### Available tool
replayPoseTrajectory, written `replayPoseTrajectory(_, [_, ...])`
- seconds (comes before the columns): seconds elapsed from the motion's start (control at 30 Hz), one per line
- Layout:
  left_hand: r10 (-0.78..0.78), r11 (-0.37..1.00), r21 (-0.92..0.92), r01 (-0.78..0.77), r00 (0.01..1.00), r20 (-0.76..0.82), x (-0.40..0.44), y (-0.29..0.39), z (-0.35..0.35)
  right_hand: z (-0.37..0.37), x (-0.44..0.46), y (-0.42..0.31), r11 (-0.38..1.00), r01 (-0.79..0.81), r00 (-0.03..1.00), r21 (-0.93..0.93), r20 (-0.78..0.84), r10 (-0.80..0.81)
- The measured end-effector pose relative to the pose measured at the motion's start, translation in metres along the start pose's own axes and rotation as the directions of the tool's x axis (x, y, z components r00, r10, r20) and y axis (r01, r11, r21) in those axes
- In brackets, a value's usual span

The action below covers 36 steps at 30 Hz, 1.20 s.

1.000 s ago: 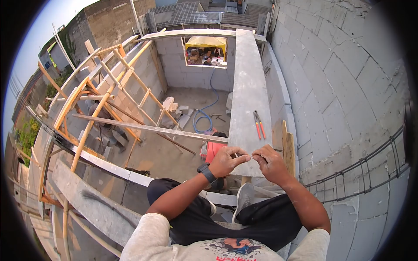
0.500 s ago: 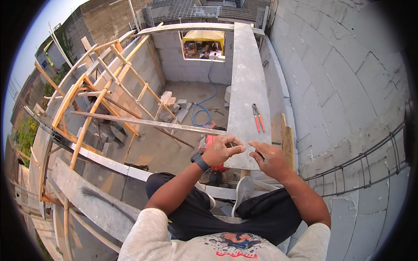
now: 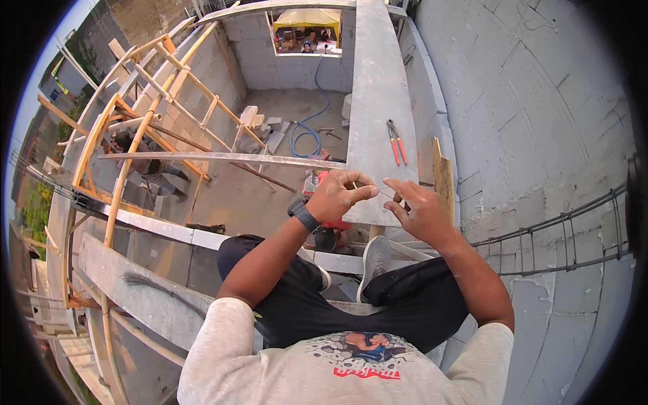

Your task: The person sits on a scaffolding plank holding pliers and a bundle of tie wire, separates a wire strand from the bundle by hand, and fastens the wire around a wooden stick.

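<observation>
My left hand (image 3: 343,194), with a dark watch on its wrist, is closed, thumb and forefinger pinching a thin wire (image 3: 385,194). Across the small gap, my right hand (image 3: 424,210) has its fingers bent around the wire's other end; how firmly it grips is hard to make out. Both hands are raised above the near end of a long grey board (image 3: 379,88). Pincers with red handles (image 3: 397,143) lie on that board, just beyond my right hand. A bundle of thin dark wire (image 3: 160,289) rests on another board (image 3: 101,260) at my left.
A block wall (image 3: 520,101) rises at my right, with a rebar cage (image 3: 560,243) along it. Bamboo scaffolding (image 3: 158,101) stands at left, a person (image 3: 152,162) behind it. Below me is another person in red (image 3: 331,223). A blue hose (image 3: 307,138) lies on the floor.
The view has tilted down, so the scene sits higher in the picture. My hands have drawn slightly apart, and the fingers of my right hand have opened a little.
</observation>
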<state>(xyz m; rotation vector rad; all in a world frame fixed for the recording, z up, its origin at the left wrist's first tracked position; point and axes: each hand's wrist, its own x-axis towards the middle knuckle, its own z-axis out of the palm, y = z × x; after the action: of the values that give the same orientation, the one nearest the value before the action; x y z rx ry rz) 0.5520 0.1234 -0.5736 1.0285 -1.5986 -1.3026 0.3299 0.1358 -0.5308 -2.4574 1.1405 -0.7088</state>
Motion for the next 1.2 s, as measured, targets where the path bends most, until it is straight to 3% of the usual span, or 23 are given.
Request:
replayPoseTrajectory(0.07, [0.017,1.000,-0.025,-0.017,1.000,-0.015,0.005,0.004,-0.005,-0.003,0.005,0.000,0.980,0.078,0.990,-0.183,-0.101,-0.098])
replayPoseTrajectory(0.2, [-0.100,0.988,-0.115,0.105,0.994,0.049,0.005,0.004,-0.011,-0.007,0.009,-0.002,0.946,0.154,0.976,-0.285,-0.105,-0.190])
replayPoseTrajectory(0.27, [-0.093,0.982,-0.161,0.102,0.994,0.062,0.006,0.004,-0.011,-0.003,0.014,0.005,0.840,0.302,0.897,-0.450,-0.164,-0.410])
replayPoseTrajectory(0.37, [-0.124,0.965,-0.222,0.142,0.988,0.093,0.003,0.018,-0.013,-0.006,0.015,0.002,0.784,0.340,0.868,-0.520,-0.149,-0.475])
replayPoseTrajectory(0.43, [-0.137,0.976,-0.155,0.153,0.985,0.109,0.001,0.022,-0.017,-0.008,0.015,-0.001,0.794,0.335,0.880,-0.507,-0.133,-0.456])
replayPoseTrajectory(0.5, [-0.056,0.988,-0.136,0.070,0.993,0.103,0.003,0.008,-0.018,-0.007,0.009,-0.004,0.815,0.312,0.902,-0.489,-0.117,-0.415])
replayPoseTrajectory(0.73, [0.053,0.993,-0.114,-0.043,0.995,0.085,0.000,0.019,-0.015,-0.006,0.006,-0.006,0.830,0.370,0.852,-0.417,-0.204,-0.482])
replayPoseTrajectory(0.8, [0.080,0.993,-0.088,-0.074,0.994,0.072,0.001,0.022,-0.015,-0.008,0.005,-0.007,0.927,0.302,0.908,-0.223,-0.230,-0.351])
replayPoseTrajectory(0.83, [0.074,0.997,-0.038,-0.072,0.995,0.061,0.000,0.023,-0.014,-0.006,0.004,-0.006,0.926,0.302,0.906,-0.228,-0.234,-0.353])
replayPoseTrajectory(0.9, [0.074,0.997,0.014,-0.075,0.996,0.048,-0.002,0.024,-0.010,0.000,0.005,-0.005,0.982,0.173,0.952,0.078,-0.267,-0.146])
replayPoseTrajectory(0.93, [0.173,0.982,0.084,-0.172,0.985,-0.008,-0.002,0.025,-0.007,-0.001,0.004,-0.007,0.982,0.175,0.951,0.075,-0.270,-0.149])
replayPoseTrajectory(0.97, [0.273,0.952,0.158,-0.262,0.960,-0.057,-0.001,0.025,-0.005,-0.004,0.004,-0.010,0.957,-0.031,0.985,0.289,-0.153,0.078])
replayPoseTrajectory(1.0, [0.277,0.951,0.160,-0.265,0.959,-0.056,0.000,0.026,-0.005,-0.006,0.004,-0.011,0.850,-0.251,0.960,0.462,0.010,0.278])
replayPoseTrajectory(1.03, [0.333,0.923,0.222,-0.314,0.942,-0.053,0.001,0.027,-0.005,-0.007,0.006,-0.006,0.851,-0.250,0.961,0.462,0.007,0.278])
replayPoseTrajectory(1.07, [0.387,0.889,0.282,-0.359,0.921,-0.046,0.001,0.027,-0.005,-0.007,0.008,0.003,0.552,-0.452,0.881,0.701,0.255,0.398])
replayPoseTrajectory(1.1, [0.388,0.889,0.283,-0.360,0.921,-0.045,0.001,0.028,-0.005,-0.009,0.009,0.007,0.157,-0.608,0.760,0.778,0.514,0.397])
replayPoseTrajectory(1.13, [0.350,0.900,0.286,-0.328,0.936,-0.028,0.000,0.029,-0.005,-0.010,0.009,0.008,0.158,-0.606,0.762,0.780,0.512,0.396])
replayPoseTrajectory(1.2, [0.313,0.908,0.296,-0.297,0.950,-0.010,0.001,0.027,-0.009,-0.013,0.013,0.009,0.332,-0.637,0.765,0.696,0.515,0.387])
